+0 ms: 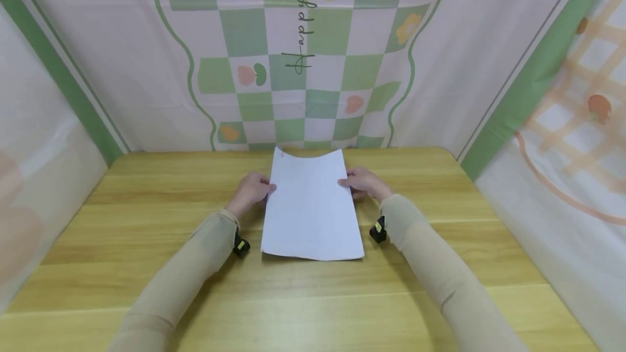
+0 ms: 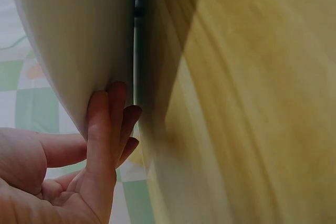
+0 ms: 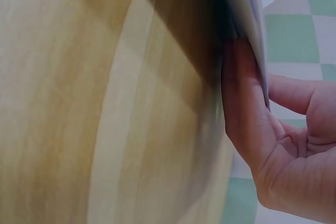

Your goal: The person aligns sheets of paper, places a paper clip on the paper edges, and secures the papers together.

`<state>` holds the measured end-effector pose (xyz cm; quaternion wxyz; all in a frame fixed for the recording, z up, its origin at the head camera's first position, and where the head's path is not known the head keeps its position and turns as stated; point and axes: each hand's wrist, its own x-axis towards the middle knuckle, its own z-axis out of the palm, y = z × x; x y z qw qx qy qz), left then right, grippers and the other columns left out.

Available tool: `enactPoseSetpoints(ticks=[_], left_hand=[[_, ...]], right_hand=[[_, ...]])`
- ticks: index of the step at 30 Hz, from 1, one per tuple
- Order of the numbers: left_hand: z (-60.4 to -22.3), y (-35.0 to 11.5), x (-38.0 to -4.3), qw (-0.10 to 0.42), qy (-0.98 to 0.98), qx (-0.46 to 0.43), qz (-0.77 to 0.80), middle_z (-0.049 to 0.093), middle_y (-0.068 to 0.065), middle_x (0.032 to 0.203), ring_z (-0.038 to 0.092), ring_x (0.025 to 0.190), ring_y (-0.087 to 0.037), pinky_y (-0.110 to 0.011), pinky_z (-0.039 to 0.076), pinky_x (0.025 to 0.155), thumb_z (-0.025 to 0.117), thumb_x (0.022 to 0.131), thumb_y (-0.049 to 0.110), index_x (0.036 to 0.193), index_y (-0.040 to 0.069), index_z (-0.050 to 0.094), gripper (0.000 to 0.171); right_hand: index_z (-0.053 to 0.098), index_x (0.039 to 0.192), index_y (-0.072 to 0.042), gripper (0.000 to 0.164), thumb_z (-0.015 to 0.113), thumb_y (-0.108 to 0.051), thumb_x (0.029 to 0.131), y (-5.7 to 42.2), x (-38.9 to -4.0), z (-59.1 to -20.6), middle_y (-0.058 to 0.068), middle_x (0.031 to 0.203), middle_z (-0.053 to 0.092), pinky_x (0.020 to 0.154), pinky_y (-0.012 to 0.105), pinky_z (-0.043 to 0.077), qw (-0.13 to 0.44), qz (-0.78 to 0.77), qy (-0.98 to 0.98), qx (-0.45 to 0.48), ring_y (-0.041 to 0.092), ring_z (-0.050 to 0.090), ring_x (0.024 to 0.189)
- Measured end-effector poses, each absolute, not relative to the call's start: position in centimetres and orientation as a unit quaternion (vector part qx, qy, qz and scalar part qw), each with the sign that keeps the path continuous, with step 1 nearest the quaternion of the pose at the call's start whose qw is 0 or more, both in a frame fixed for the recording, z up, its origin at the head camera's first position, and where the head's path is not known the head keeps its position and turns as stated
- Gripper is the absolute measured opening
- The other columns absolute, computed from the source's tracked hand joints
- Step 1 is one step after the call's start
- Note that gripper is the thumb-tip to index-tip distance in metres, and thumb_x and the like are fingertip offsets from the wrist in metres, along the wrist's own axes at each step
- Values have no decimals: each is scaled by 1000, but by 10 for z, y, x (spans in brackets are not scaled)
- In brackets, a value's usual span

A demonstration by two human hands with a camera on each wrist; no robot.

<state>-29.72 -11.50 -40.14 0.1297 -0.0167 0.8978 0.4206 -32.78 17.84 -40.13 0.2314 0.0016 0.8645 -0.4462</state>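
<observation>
White paper sheets (image 1: 310, 205), layered at the edges, are held between both hands over the table, with the far edge sagging in the middle. A small reddish mark shows at their far left corner. My left hand (image 1: 251, 189) pinches the left edge, thumb on top and fingers underneath. At the right edge, my right hand (image 1: 365, 181) pinches the paper the same way. In the left wrist view the fingers (image 2: 100, 129) press against the paper's underside. Several paper layers (image 3: 257, 19) lie between thumb and fingers in the right wrist view.
The wooden table (image 1: 313, 308) spreads under both forearms. A checkered curtain (image 1: 286, 75) hangs behind its far edge, with more patterned cloth (image 1: 577, 124) on the right side. Each wrist carries a small black camera, such as the right wrist camera (image 1: 378, 230).
</observation>
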Motion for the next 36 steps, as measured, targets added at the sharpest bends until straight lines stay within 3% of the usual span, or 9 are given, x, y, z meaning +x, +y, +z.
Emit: enactPoseSetpoints(ticks=[11, 18, 28, 36], left_hand=[[-405, -118, -307, 134, 893, -32, 428, 65, -20, 102, 62, 67, -17, -27, 53, 66, 60, 91, 13, 112, -4, 62, 27], [-405, -119, -312, 134, 892, -37, 430, 66, -21, 102, 62, 65, -16, -25, 53, 62, 60, 91, 12, 113, -4, 62, 28], [-407, -123, -312, 123, 878, -40, 461, 65, -25, 105, 67, 67, -20, -26, 56, 62, 63, 88, 4, 113, -7, 61, 27], [-408, -124, -306, 128, 854, -54, 501, 66, -24, 96, 65, 63, -19, -29, 57, 61, 63, 86, 0, 107, -10, 61, 23]], right_hand=[[51, 122, 4, 33, 50, -18, 98, 175, -336, -404, 14, 107, 56, 85, 35, 53, 215, -447, 868, 8, 23, 57, 95], [45, 130, 6, 39, 49, -15, 98, 172, -340, -405, 21, 122, 53, 89, 36, 52, 209, -459, 863, 16, 27, 56, 104], [37, 137, 8, 45, 49, -7, 97, 172, -339, -404, 26, 130, 48, 92, 38, 51, 205, -484, 851, 28, 32, 55, 111], [38, 136, 8, 45, 51, -2, 94, 176, -338, -404, 20, 113, 55, 85, 35, 54, 204, -513, 832, 51, 18, 61, 85]])
